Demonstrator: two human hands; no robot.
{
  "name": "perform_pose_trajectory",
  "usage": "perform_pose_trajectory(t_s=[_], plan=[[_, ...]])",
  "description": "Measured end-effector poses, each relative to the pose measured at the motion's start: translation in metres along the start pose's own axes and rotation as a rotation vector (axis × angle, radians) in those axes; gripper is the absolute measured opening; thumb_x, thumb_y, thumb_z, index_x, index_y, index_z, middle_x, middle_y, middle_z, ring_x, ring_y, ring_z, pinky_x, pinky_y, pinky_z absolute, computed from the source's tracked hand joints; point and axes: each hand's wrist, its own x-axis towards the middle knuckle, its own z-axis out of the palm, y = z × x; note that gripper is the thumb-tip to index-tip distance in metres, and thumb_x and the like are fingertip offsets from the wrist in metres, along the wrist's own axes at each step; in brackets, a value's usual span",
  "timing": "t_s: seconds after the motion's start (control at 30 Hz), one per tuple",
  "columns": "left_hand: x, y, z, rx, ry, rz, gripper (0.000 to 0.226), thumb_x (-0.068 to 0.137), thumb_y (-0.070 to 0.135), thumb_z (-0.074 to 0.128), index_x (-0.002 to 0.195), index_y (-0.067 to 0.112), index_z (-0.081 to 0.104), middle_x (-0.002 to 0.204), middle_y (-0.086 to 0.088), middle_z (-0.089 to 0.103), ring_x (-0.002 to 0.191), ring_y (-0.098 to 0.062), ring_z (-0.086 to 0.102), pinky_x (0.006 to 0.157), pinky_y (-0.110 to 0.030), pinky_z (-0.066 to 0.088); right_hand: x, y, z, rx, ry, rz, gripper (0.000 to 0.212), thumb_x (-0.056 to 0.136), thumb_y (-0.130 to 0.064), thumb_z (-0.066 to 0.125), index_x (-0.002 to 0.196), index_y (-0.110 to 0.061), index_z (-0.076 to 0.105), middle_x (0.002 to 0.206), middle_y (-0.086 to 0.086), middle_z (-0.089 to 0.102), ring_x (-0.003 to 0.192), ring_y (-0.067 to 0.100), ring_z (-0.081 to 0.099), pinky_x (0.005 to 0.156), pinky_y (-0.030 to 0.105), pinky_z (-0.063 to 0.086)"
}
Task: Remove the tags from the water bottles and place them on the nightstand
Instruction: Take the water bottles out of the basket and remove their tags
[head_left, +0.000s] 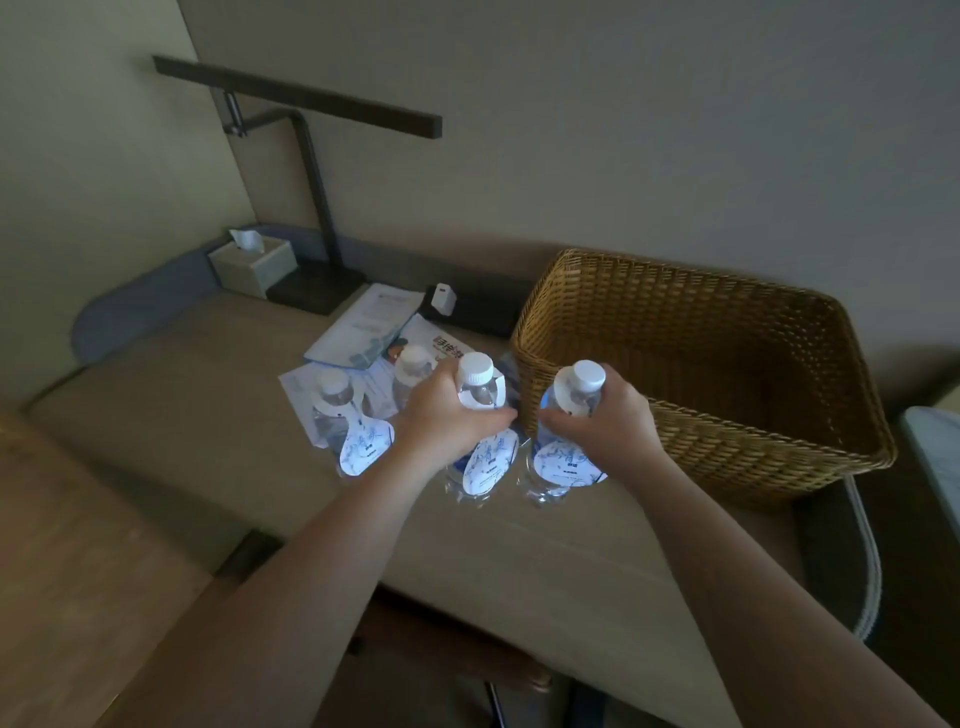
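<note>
Head view: left hand (441, 415) grips 1 tagged water bottle (480, 415), right hand (602, 421) grips another bottle (569, 410), beside the wicker basket (727, 374).

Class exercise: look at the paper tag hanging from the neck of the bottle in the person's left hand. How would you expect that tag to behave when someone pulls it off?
The tag looks thin and flat, so it is probably floppy and very light. It loops round the bottle neck under the cap, so a hard tug might tear it. The left hand grips the bottle, which should stop it tipping.
</note>
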Motion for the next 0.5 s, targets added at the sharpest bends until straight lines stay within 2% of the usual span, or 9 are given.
perform_pose_trajectory(t_s=[0.17,0.27,0.4,0.5], plan=[[-0.004,-0.030,0.022,0.007,0.020,-0.094,0.051,0.049,0.055,0.074,0.091,0.032,0.056,0.085,0.013,0.068,0.084,-0.009,0.065,0.076,-0.036,0.052,0.002,0.029,0.016,-0.065,-0.085,0.086,0.055,0.061,-0.045,0.082,0.099,-0.031,0.044,0.083,-0.018,0.049,0.076,0.005,0.051,0.053,0.016,0.035],[-0.004,-0.039,0.031,-0.026,0.006,-0.126,0.048,0.051,0.052,0.078,0.089,0.033,0.056,0.083,0.014,0.068,0.081,-0.003,0.064,0.068,-0.028,0.050,0.004,0.042,0.019,-0.094,-0.141,0.110,0.059,0.062,-0.044,0.081,0.109,-0.026,0.049,0.091,-0.010,0.054,0.082,0.011,0.054,0.055,0.018,0.039],[-0.009,-0.048,0.040,-0.019,-0.015,-0.120,0.047,0.058,0.041,0.085,0.089,0.040,0.050,0.082,0.021,0.063,0.074,0.010,0.058,0.058,-0.011,0.037,0.003,0.054,0.020,-0.092,-0.166,0.075,0.063,0.064,-0.045,0.079,0.117,-0.024,0.050,0.097,-0.006,0.059,0.085,0.014,0.057,0.056,0.019,0.038],[-0.015,-0.046,0.042,-0.012,-0.038,-0.074,0.052,0.058,0.042,0.084,0.090,0.060,0.048,0.081,0.036,0.062,0.076,0.025,0.052,0.052,-0.006,0.039,0.002,0.057,0.020,-0.100,-0.173,0.041,0.062,0.066,-0.043,0.079,0.117,-0.025,0.048,0.094,-0.010,0.055,0.084,0.012,0.053,0.056,0.015,0.034]])
